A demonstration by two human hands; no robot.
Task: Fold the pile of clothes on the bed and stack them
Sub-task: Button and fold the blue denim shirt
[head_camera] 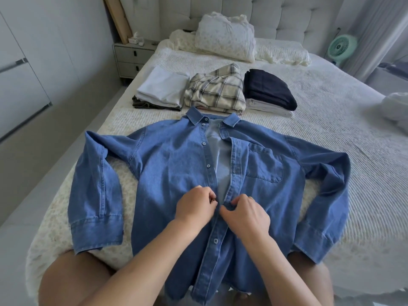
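A blue denim shirt point(176, 164) lies face up on the bed point(331, 133), collar away from me, sleeves spread to both sides. Its front is open above my hands and closed below them. My left hand point(195, 206) pinches the button placket at mid-chest. My right hand point(246, 214) pinches the opposite placket edge right beside it. Beyond the collar lie three folded stacks: a white one on a dark green garment point(162, 88), a plaid one point(217, 91), and a navy one on white pieces point(268, 90).
Pillows and a folded floral blanket point(225, 38) sit at the headboard. A grey nightstand point(130, 58) stands left of the bed, a green fan point(341, 47) to the right. White bedding point(395, 109) lies at the right edge. My knees rest at the bed's near edge.
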